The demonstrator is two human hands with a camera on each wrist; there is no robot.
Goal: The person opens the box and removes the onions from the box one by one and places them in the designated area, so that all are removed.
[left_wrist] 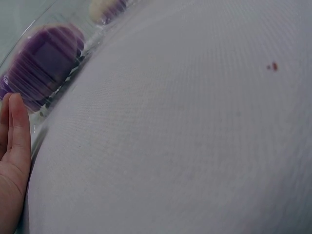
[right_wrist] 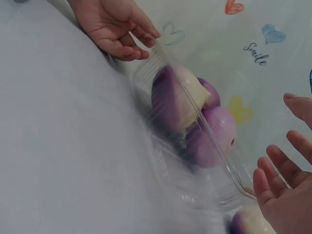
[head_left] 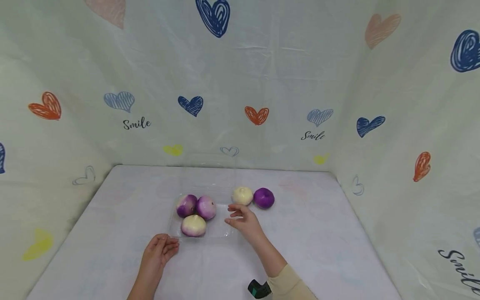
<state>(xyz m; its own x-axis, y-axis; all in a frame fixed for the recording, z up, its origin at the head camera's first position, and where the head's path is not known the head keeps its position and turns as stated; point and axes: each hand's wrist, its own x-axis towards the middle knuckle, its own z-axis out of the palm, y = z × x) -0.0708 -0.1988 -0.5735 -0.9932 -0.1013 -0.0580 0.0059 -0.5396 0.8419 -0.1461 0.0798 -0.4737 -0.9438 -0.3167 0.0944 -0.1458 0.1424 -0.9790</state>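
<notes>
Clear plastic forms the tray [head_left: 221, 225] between the left grip [head_left: 159, 250] and right grip [head_left: 244, 219]; three onions [head_left: 193, 226] already sit in it, leaving a pale onion [head_left: 242, 195] and a purple onion [head_left: 264, 198] outside, just beyond the right grip. Its fingers spread loosely, holding nothing; the left's relaxed fingers touch the tray's nearest corner, no firm hold visible.

3 onions [head_left: 194, 223] in tray [head_left: 220, 221] on tbl [head_left: 318, 237], 2 other onions [head_left: 262, 198] side by side o/s tray, rear R.
</notes>
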